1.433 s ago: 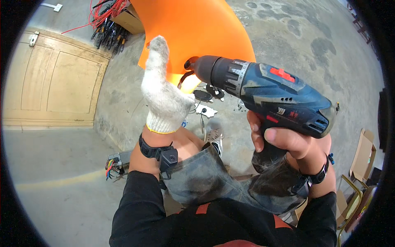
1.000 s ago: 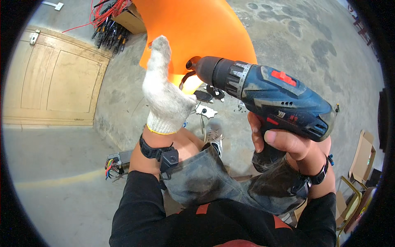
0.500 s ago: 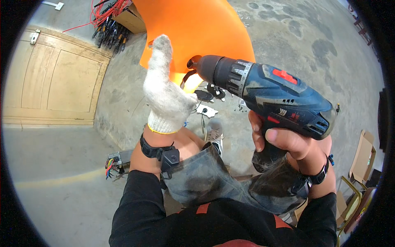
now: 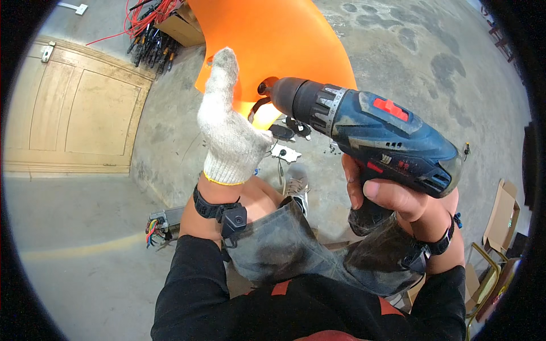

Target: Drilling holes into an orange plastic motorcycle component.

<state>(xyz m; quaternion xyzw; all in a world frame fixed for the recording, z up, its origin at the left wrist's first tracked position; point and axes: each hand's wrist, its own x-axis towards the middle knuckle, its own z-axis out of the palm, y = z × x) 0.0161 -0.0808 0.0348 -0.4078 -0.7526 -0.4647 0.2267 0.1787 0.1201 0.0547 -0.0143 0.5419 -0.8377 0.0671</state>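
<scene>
My left hand (image 4: 230, 133), in a white knit glove, is against the near side of a curved orange plastic shell (image 4: 278, 40). One gloved finger points up along it; the other fingers are mostly hidden, and the hand appears to hold the shell's edge. My bare right hand (image 4: 392, 196) grips the handle of a blue and black cordless drill (image 4: 392, 136). The drill's nose points left and meets a dark round fitting (image 4: 264, 86) at the shell's lower part. Below that fitting a dark strap or cable (image 4: 259, 107) curves down; the bit's tip cannot be made out.
Black and white small parts (image 4: 284, 152) with cables lie on the concrete floor beyond my shoe (image 4: 297, 184). A metal box with coloured wires (image 4: 162, 221) is left of my leg. Red cable (image 4: 153, 20) and a cardboard box (image 4: 181, 28) stand far left, near a wooden door (image 4: 85, 108).
The orange shell has shifted slightly to the right. The drill's body has tilted a little, while its nose stays at the same fitting. My left hand is nearly still.
</scene>
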